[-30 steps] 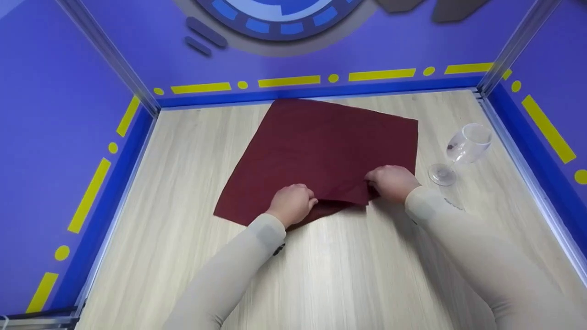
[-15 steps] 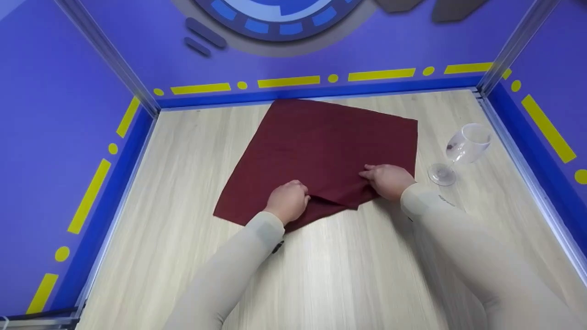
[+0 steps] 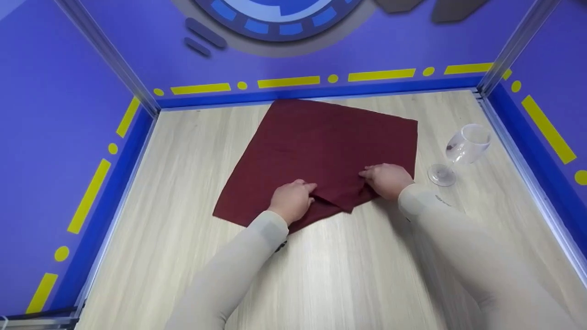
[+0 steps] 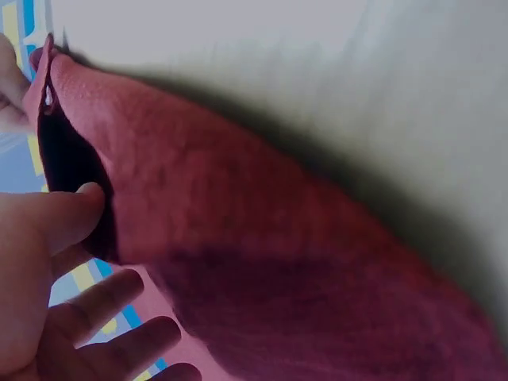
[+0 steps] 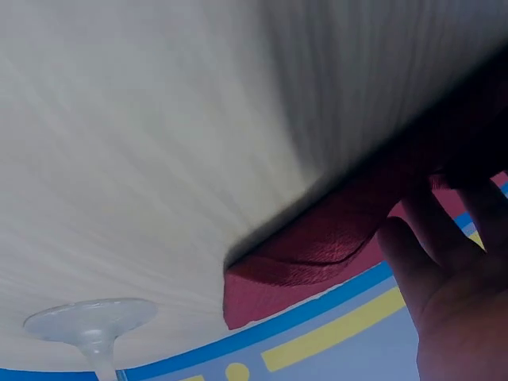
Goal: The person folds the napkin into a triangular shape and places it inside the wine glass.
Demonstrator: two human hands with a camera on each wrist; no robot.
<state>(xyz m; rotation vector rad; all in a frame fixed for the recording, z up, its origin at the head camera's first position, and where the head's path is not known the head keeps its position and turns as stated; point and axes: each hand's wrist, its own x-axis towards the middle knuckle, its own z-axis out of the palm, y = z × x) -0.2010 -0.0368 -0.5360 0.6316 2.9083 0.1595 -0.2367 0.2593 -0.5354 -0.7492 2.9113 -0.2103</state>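
Observation:
A dark red cloth napkin [image 3: 316, 146] lies spread on the table, its near edge folded over into a loose, raised flap. My left hand [image 3: 291, 200] pinches the flap near its left end in the head view, with the index finger stretched along the top. In the left wrist view the thumb [image 4: 83, 210] sits at the mouth of the fold while the other fingers [image 4: 151, 337] are spread free. At the flap's right side, my right hand [image 3: 389, 181] pinches the fabric from above. The right wrist view shows several fingers [image 5: 409, 242] against the napkin's edge, the thumb hidden.
On the right stands a clear stemmed wine glass [image 3: 463, 149], a short way beyond the right hand. Blue panels [image 3: 293, 68] with yellow marks enclose the pale wood table [image 3: 192, 151] at the back and both sides.
The folded flap's loose corner has shifted left and a little towards me. My right hand has edged slightly left, and the left index finger has straightened over the cloth.

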